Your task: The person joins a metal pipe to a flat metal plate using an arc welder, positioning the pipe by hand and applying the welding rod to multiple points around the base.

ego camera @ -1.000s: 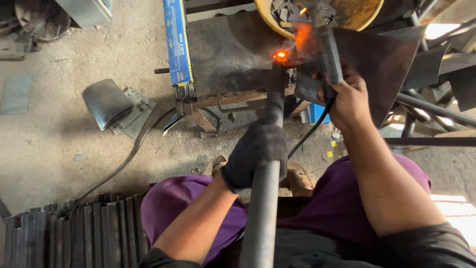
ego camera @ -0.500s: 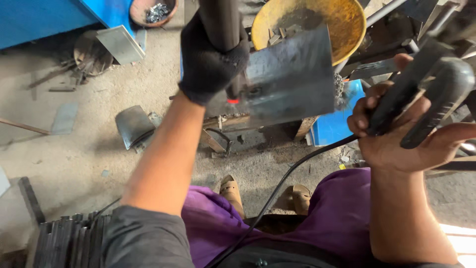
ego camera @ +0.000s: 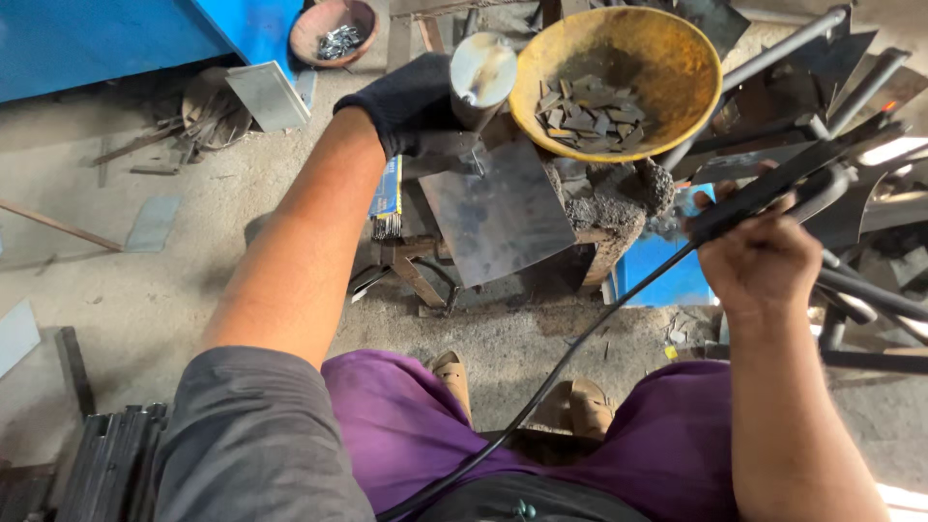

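Your left hand, in a black glove, was closed around a thick metal pipe — the pipe's round end faced up toward you, and a flat grey steel plate hung from it just below your fingers, tilted and touching the pipe. The plate sat over a rough, crusted block on a low stand. Your right hand, bare, was gripping a dark welding electrode holder, held up and well apart from the plate; its black cable ran down across your lap, over purple trousers. Just beyond the pipe stood a yellow pan with small grey metal cut-offs lying in it. Farther left, a small brown bowl held shiny bits, near a blue cabinet. Thin metal strips and sheet scraps lay on the concrete floor, and your sandalled feet rested under the stand.
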